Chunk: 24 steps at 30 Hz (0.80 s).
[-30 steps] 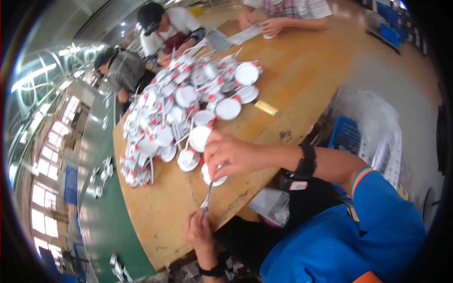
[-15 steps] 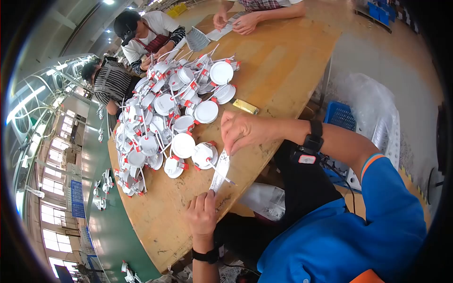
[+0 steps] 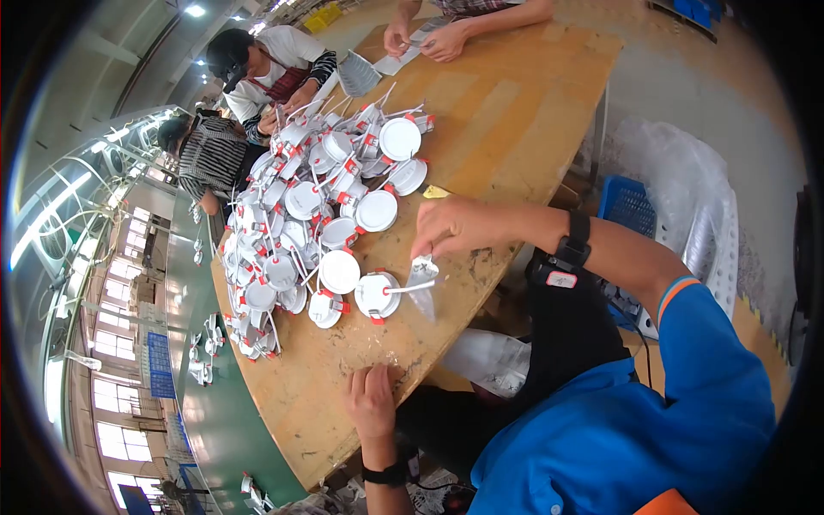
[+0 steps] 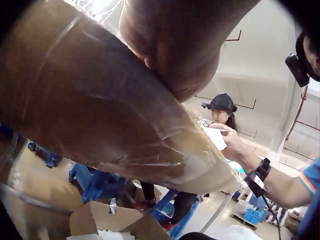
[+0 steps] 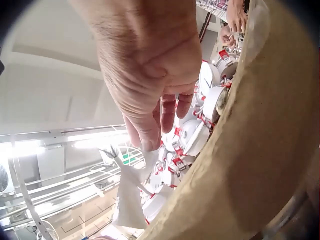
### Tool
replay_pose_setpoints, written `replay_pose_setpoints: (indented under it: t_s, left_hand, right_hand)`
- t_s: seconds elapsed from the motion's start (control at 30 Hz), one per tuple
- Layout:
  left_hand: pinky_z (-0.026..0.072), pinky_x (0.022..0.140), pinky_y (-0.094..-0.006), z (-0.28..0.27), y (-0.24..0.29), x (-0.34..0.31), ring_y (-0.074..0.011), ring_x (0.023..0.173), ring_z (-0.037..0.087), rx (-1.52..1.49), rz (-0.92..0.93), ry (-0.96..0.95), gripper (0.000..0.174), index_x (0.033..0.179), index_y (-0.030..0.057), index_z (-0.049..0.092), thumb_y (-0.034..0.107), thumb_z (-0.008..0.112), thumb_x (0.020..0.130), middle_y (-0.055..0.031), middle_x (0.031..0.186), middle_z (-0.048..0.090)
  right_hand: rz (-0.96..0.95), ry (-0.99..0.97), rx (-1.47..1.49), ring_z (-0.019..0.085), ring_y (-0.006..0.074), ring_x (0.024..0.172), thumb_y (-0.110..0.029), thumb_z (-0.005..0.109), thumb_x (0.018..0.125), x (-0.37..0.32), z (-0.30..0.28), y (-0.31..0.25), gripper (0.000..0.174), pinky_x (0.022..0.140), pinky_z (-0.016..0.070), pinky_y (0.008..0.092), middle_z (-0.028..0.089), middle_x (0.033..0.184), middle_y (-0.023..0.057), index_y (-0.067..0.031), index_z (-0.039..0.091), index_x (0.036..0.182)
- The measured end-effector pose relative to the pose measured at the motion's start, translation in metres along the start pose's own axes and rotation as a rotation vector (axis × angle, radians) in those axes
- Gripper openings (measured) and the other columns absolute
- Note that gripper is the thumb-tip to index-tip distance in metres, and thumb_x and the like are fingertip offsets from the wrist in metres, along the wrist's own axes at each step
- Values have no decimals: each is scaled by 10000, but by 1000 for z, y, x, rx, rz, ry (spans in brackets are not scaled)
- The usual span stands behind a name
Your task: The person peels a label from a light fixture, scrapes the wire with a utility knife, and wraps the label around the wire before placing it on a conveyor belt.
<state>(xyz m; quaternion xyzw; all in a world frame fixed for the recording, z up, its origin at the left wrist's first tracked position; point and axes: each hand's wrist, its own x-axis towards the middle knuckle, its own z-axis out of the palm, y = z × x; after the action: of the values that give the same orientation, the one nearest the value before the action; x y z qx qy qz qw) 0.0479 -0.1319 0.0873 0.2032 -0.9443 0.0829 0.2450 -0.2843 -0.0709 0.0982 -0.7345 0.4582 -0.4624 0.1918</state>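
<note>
Between the right thumb and fingers, the right hand (image 3: 455, 225) pinches a thin whitish strip (image 3: 422, 279), which hangs over the table; the right wrist view shows the strip (image 5: 131, 200) below the fingertips. Beside it lies a round white lamp (image 3: 374, 296) with red clips, its white cable reaching across to the strip. The left hand (image 3: 373, 402) rests at the table's near edge with loosely bent fingers and nothing visible in it. In the left wrist view its fingers are hidden.
A pile of white lamps (image 3: 302, 201) covers the table's left part. A yellow object (image 3: 435, 192) lies just beyond the right hand. Two people work across the table (image 3: 515, 112). A blue crate (image 3: 627, 202) and clear plastic stand at the right.
The left hand has let go of the strip, which was stretched between both hands. It now hangs from the right hand alone. The lamp near it appears turned, its cable pointing more rightward.
</note>
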Motion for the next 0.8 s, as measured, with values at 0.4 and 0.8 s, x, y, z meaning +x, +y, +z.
replay_pose_setpoints:
  t_s: [0.4, 0.8]
  left_hand:
    - [478, 702, -336, 9, 46, 115, -277, 825, 593, -182, -171, 25, 246, 996, 30, 615, 17, 620, 750, -112, 902, 606]
    - [466, 741, -347, 32, 26, 115, -275, 837, 580, -291, -69, -66, 149, 864, 15, 652, -1, 633, 717, -111, 894, 618]
  right_hand:
    - [-40, 94, -75, 518, 247, 900, -152, 706, 706, -7, -29, 19, 276, 813, 418, 358, 618, 885, 63, -92, 653, 969]
    - [-110, 289, -360, 528, 221, 831, -178, 677, 721, 6, -56, 37, 126, 742, 434, 344, 608, 801, 46, -79, 656, 795]
